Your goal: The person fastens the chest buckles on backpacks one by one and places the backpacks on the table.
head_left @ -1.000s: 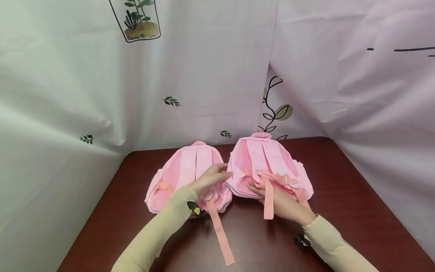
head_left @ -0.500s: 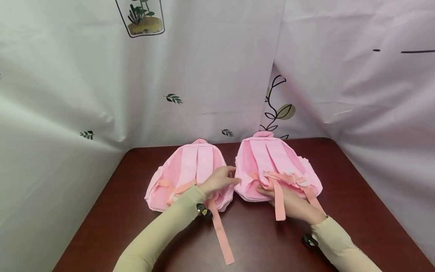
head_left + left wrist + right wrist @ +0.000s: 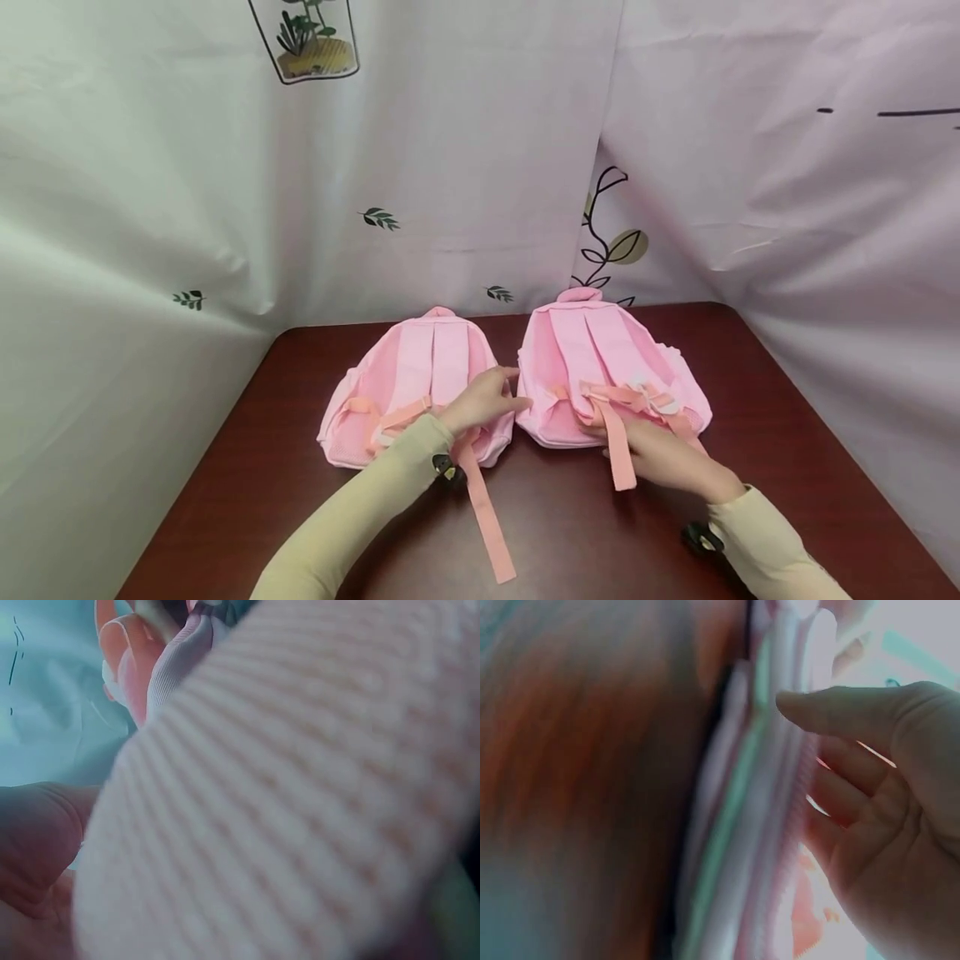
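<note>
Two pink backpacks lie side by side, straps up, on a dark red-brown table [image 3: 300, 375]. My left hand [image 3: 480, 398] passes over the lower right of the left backpack [image 3: 382, 375]; its fingertips and thumb, spread apart, are at the left edge of the right backpack [image 3: 551, 358]. My right hand [image 3: 660, 454] is at that bag's lower edge, its fingers partly hidden behind a hanging orange strap [image 3: 619, 454]. In the right wrist view the thumb [image 3: 817, 705] touches the bag's side seam, with the other fingers loosely bent beside it. Blurred ribbed pink fabric [image 3: 285, 810] fills most of the left wrist view.
Another long orange strap [image 3: 487, 525] trails from the left backpack toward the front. A pale printed curtain [image 3: 450, 150] hangs behind the table and along both sides.
The right backpack has shifted right, away from the left one, and settled lower at its front. Both hands have moved right with it, the right hand a little farther forward under the strap.
</note>
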Demonstrator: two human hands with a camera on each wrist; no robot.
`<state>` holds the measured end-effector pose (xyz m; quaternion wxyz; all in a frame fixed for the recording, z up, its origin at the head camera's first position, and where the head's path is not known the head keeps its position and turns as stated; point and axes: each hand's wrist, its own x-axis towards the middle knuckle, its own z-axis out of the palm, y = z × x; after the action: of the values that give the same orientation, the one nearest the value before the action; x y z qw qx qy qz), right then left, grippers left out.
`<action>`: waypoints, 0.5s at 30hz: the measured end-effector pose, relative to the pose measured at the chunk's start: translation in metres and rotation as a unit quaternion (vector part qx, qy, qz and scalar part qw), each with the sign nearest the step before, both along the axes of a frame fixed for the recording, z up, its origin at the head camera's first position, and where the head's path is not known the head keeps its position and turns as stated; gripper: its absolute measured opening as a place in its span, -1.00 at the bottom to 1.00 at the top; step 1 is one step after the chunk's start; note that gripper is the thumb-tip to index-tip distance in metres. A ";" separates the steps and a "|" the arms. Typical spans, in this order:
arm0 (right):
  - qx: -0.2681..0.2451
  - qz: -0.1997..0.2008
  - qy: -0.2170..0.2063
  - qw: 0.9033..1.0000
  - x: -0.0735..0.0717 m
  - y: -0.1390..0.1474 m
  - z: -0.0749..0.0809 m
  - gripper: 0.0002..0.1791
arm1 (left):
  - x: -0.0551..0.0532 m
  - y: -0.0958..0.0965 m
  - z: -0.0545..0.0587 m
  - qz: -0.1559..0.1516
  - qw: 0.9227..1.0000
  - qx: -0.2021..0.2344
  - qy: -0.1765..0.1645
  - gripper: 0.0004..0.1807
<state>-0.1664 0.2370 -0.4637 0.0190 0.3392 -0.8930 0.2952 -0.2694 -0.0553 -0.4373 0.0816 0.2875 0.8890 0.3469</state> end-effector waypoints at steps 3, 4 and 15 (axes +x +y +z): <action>0.033 -0.008 0.024 0.999 0.002 0.009 0.010 -0.59 | 0.002 0.000 0.001 -0.001 1.000 -0.002 0.022 -0.36; 0.033 -0.002 0.030 0.999 0.003 0.012 0.013 -0.60 | 0.003 0.000 0.001 -0.002 1.000 0.001 0.027 -0.36; -0.020 -0.073 0.085 0.993 0.013 0.053 0.039 -0.68 | 0.011 0.010 0.015 -0.011 0.997 0.025 0.068 -0.41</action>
<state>-0.1532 0.2900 -0.4244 0.1235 0.2968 -0.9043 0.2808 -0.2588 -0.0454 -0.4228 0.0176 0.3223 0.8804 0.3474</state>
